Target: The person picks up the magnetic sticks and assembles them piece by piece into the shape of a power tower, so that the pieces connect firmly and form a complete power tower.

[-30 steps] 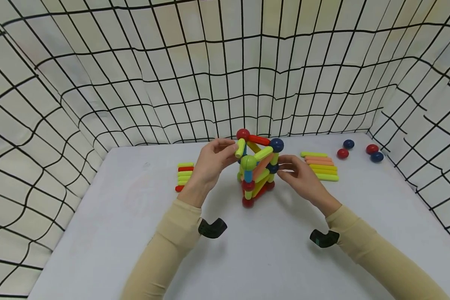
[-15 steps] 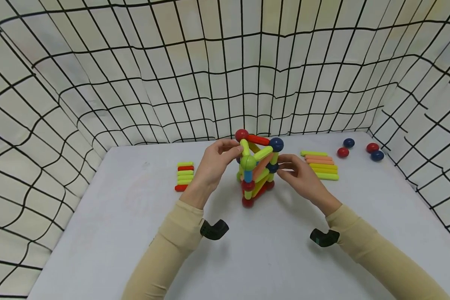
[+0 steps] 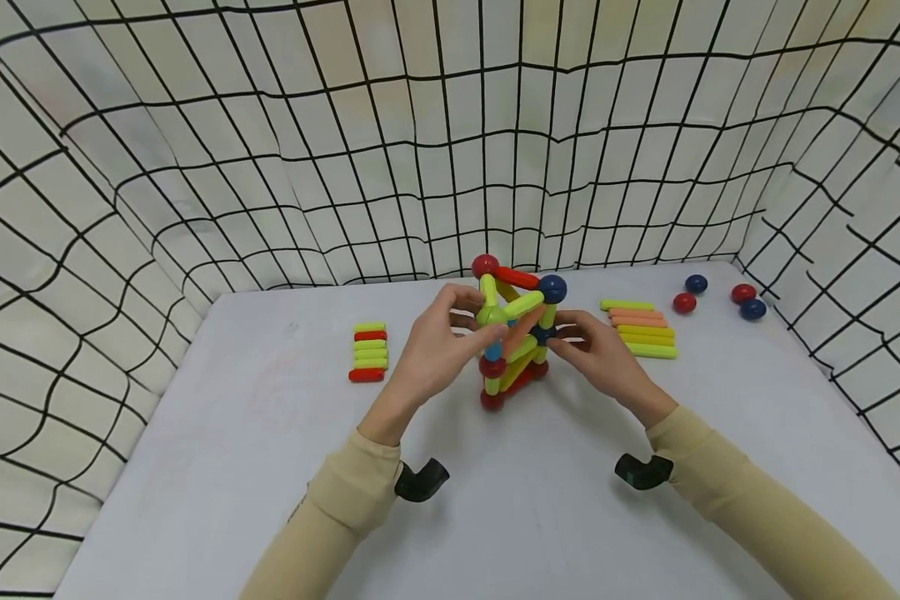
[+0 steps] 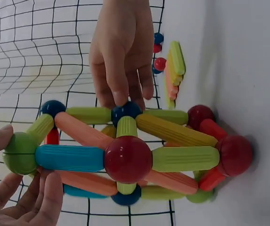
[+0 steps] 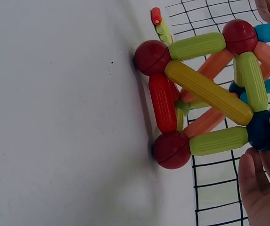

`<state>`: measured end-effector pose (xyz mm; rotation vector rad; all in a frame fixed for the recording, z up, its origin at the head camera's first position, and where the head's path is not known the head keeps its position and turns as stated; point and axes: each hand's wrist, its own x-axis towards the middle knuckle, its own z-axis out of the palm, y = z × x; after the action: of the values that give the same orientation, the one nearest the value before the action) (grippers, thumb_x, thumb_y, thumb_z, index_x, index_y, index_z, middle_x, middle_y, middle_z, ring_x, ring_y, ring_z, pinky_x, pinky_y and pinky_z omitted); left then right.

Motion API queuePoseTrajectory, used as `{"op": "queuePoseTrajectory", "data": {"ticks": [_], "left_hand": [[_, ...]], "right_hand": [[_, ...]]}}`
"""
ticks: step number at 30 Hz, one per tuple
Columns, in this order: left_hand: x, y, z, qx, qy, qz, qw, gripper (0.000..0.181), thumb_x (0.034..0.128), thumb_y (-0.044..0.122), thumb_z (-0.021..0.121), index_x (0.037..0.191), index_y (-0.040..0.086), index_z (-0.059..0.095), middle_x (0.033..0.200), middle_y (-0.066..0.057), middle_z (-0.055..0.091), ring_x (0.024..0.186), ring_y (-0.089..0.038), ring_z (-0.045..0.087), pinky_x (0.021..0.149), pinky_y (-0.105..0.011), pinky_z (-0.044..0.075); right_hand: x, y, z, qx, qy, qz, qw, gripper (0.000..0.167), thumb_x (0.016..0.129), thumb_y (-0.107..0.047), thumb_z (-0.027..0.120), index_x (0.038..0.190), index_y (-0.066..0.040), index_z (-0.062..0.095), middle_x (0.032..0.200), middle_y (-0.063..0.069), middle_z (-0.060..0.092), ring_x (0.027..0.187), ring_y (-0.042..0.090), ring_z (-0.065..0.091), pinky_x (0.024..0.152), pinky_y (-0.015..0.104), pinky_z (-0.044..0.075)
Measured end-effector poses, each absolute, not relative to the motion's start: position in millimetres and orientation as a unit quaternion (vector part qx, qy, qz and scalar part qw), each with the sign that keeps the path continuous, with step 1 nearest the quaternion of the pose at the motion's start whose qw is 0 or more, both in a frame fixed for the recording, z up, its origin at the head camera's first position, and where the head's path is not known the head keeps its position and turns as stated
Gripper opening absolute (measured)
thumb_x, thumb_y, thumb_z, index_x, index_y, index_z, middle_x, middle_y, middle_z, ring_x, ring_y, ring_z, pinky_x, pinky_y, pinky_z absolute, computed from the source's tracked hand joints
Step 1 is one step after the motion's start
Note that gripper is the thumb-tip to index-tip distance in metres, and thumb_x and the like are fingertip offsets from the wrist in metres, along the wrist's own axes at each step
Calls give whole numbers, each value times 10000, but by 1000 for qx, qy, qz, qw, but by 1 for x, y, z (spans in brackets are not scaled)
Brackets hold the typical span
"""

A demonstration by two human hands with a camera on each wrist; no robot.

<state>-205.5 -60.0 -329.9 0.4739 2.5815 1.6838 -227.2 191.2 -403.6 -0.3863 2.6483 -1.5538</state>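
A tower of magnetic rods and balls (image 3: 520,372) stands upright on the white table, with red balls at its base. At a top corner, my left hand (image 3: 441,346) holds the light green ball (image 4: 20,153) between thumb and fingers. From this ball a blue rod (image 4: 71,157) runs down to a red ball (image 4: 127,159). A yellow-green rod (image 3: 488,290) spans from the green ball to the red top ball (image 3: 485,266). On the other side, my right hand (image 3: 603,354) pinches the dark blue ball (image 5: 262,131) at mid-height.
Several short red and yellow-green rods (image 3: 371,353) lie in a row at the left. Longer rods (image 3: 647,332) are lined up at the right, with loose red and blue balls (image 3: 684,303) beyond them. A black net (image 3: 465,150) over white sheeting surrounds the table.
My left hand first brought the yellow-green rod's loose end onto the green ball, then moved from the rod down to that ball. My right hand has stayed at the blue ball.
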Motion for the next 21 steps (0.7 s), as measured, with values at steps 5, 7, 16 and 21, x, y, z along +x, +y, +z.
{"op": "queuePoseTrajectory", "data": {"ticks": [5, 7, 16, 21], "left_hand": [[-220, -68, -331, 170, 823, 543, 10, 416, 929, 251, 680, 1274, 101, 502, 1252, -31, 560, 1108, -215, 574, 894, -369, 529], [-227, -72, -333, 181, 814, 552, 15, 430, 938, 251, 669, 1299, 96, 494, 1269, -25, 560, 1125, -208, 567, 925, -377, 513], [-235, -99, -361, 211, 770, 601, 43, 427, 931, 214, 683, 1316, 107, 533, 1296, -49, 563, 1181, -201, 574, 993, -357, 483], [-233, -147, -384, 194, 820, 535, 58, 328, 930, 240, 685, 1217, 95, 623, 1242, -97, 614, 1164, -214, 591, 1040, -371, 439]], "right_hand": [[-225, 188, -405, -115, 860, -497, 12, 432, 957, -194, 646, 1334, -43, 500, 1286, 152, 542, 1160, 308, 552, 1006, 465, 466], [-225, 188, -406, -114, 862, -494, 8, 427, 951, -200, 656, 1316, -38, 504, 1262, 150, 547, 1134, 301, 563, 993, 461, 477], [-224, 191, -407, -120, 865, -488, -7, 412, 945, -211, 666, 1285, -33, 517, 1239, 142, 552, 1108, 288, 578, 974, 456, 492], [-224, 192, -406, -122, 858, -498, 4, 408, 950, -204, 657, 1291, -25, 521, 1256, 155, 554, 1135, 296, 568, 989, 462, 480]]}}
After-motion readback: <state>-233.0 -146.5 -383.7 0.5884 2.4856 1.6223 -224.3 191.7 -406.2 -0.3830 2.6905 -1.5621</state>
